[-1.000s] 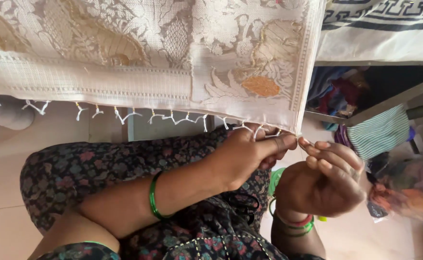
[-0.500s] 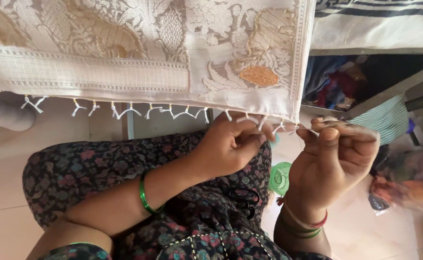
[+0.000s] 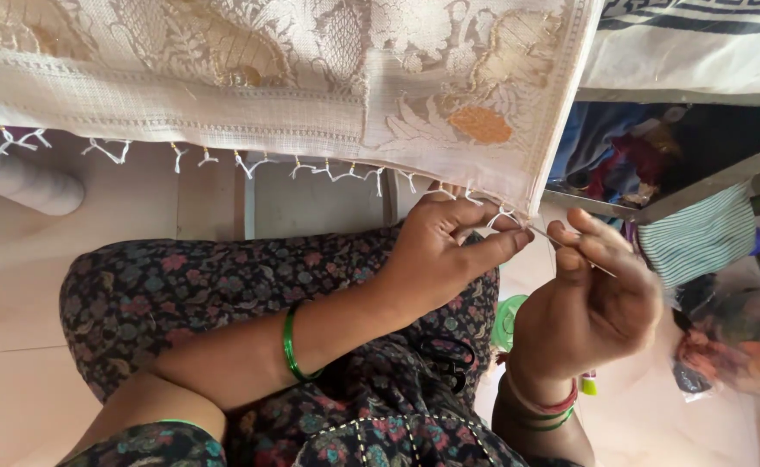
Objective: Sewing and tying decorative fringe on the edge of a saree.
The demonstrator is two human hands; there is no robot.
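Cream woven cloth [image 3: 267,78] is spread across the upper part of the view, patterned with gold and pale motifs; one orange motif is seen near its right corner. Its lower edge is trimmed with a row of small white knotted tassels [image 3: 250,163], hanging free along the hem.

Below it, a lap in dark floral fabric [image 3: 181,294] is seen, set on a pale floor [image 3: 16,329]. A white thread cone [image 3: 25,180] lies on the floor at far left, just under the hem.

Left hand [image 3: 440,255] is raised to the cloth's lower right corner; fingers are curled closed, with thumb and forefinger pinched on the fringe threads at that corner. A green bangle [image 3: 291,344] is worn on the left forearm.

Right hand [image 3: 592,303] is held just beside the left, fingers closed around a thin needle [image 3: 570,251], which points toward the corner tassel. Red and green bangles [image 3: 540,411] are worn at the right wrist.

A green round object [image 3: 507,320] is partly hidden between the two wrists. Black scissors [image 3: 449,359] rest on the lap. Striped green cloth [image 3: 700,233] hangs at right.
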